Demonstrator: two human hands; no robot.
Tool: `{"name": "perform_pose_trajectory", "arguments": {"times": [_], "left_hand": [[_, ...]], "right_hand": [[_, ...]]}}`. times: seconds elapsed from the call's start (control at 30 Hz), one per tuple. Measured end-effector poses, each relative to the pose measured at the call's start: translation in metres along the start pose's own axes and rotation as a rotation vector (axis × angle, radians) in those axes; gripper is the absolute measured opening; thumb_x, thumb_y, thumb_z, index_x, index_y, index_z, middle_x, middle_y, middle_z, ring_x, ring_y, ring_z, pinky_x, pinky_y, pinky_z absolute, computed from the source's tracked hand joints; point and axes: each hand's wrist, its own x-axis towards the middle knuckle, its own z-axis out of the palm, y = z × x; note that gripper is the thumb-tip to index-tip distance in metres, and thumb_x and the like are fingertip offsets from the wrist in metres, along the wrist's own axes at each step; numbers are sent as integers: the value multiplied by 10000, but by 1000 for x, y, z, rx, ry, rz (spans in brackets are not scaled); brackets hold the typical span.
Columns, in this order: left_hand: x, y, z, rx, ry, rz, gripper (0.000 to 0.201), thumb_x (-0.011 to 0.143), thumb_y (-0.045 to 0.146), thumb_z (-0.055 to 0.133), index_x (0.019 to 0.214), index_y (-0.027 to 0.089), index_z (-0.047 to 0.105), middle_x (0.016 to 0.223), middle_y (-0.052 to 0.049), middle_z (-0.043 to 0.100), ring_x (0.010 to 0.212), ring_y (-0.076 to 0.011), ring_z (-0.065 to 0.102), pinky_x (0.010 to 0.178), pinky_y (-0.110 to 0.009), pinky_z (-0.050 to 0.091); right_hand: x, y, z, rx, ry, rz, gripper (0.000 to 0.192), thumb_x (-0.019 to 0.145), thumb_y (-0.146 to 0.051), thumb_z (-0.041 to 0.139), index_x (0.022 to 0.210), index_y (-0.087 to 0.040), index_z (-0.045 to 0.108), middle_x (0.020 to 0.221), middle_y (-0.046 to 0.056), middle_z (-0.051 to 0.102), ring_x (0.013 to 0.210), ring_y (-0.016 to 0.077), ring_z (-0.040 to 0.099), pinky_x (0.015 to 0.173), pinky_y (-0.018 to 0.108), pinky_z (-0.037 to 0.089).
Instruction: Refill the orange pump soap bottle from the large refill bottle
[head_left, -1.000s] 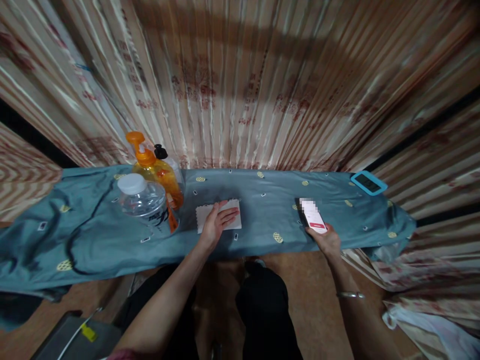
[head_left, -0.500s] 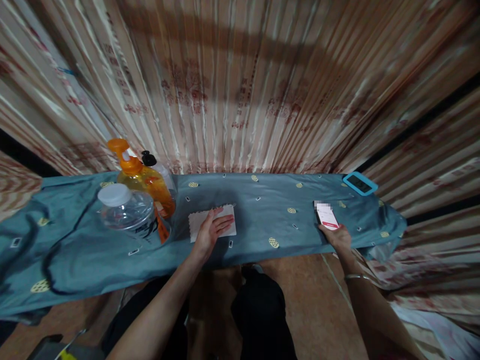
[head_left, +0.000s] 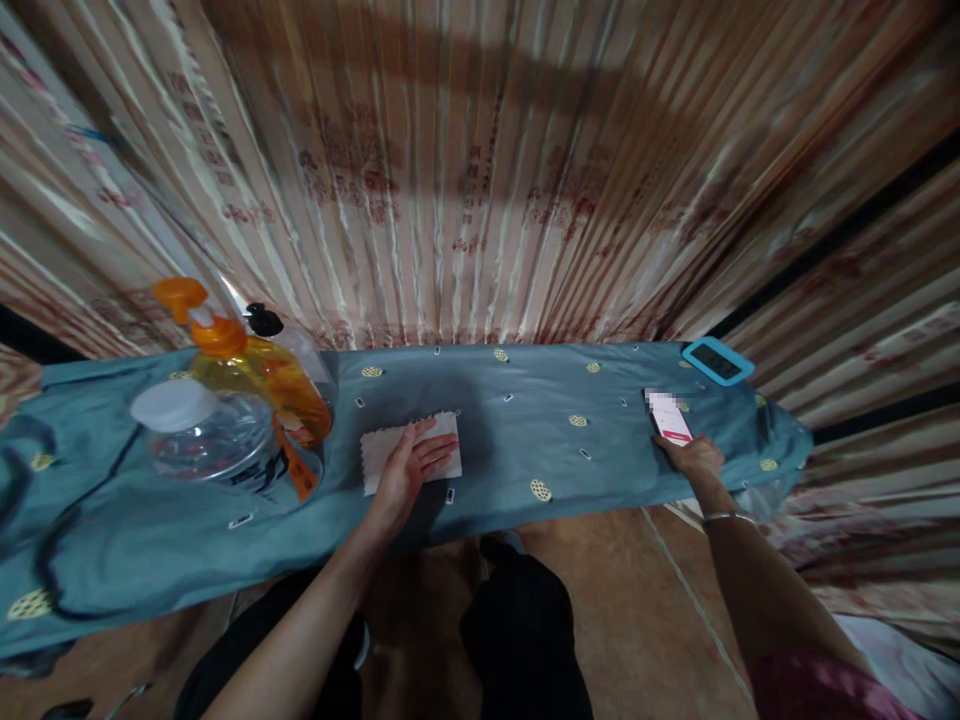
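We had our left hand (head_left: 405, 470) laid flat on the small white cloth (head_left: 411, 452), fingers spread and pressing it against the blue-grey tablecloth (head_left: 525, 420) just left of the frame's centre. The cloth lay open and unfolded, its pinked edge showing at the left; nothing about it looked wiped, folded or lifted, so as far as we could judge the work with it was only at its start. Our right hand (head_left: 697, 458) sat at the right of the frame, at the near edge of the table, fingers curled around the lower end of a phone (head_left: 670, 420) with a lit screen; the phone lay tilted on the tablecloth, and we judged it was not yet let go.

Both forearms reached up from the bottom of the frame, the left one slanting in from lower left, the right one from lower right with a thin bangle (head_left: 721, 517) at the wrist. At mid-left stood an orange pump bottle (head_left: 247, 375), a clear jug with a white cap (head_left: 206, 440) and a black-topped bottle (head_left: 274, 330), well apart from either hand. A teal-cased device (head_left: 717, 360) lay at the far right.
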Motion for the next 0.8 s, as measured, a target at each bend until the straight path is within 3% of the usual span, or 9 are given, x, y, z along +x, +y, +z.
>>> {"name": "perform_pose_trajectory", "arguments": {"times": [0.23,0.5,0.67,0.8], "left_hand": [[2,-4,0,16,13,-3,512,907,598,526,1155,157,602,980,-145,778,1011,-287,731,1037,-470,460],[4,-4,-3,1,29,-1,481,924,567,518,1153,151,598,989,-153,775,1013,-283,730,1022,-456,475],[6,-8,-4,28,52,39,514,880,589,574,1141,148,604,955,-148,784,972,-280,742,996,-457,493],[7,-14,-6,72,63,106,684,721,695,685,1113,139,621,953,-160,784,946,-299,746,945,-456,520]], "right_hand": [[16,-3,-2,-7,-16,159,576,873,-418,699,1356,-162,519,1426,152,547,1302,319,535,1047,541,467],[4,-3,-5,81,73,164,640,869,-409,699,1413,-172,459,1482,167,479,1348,346,477,1079,568,423],[-32,-12,-9,190,169,-115,764,850,-421,703,1480,-161,357,1531,186,415,1406,364,399,1135,589,340],[-76,-48,1,321,135,-390,766,872,-477,641,1482,-126,340,1523,207,426,1420,365,388,1140,587,330]]}}
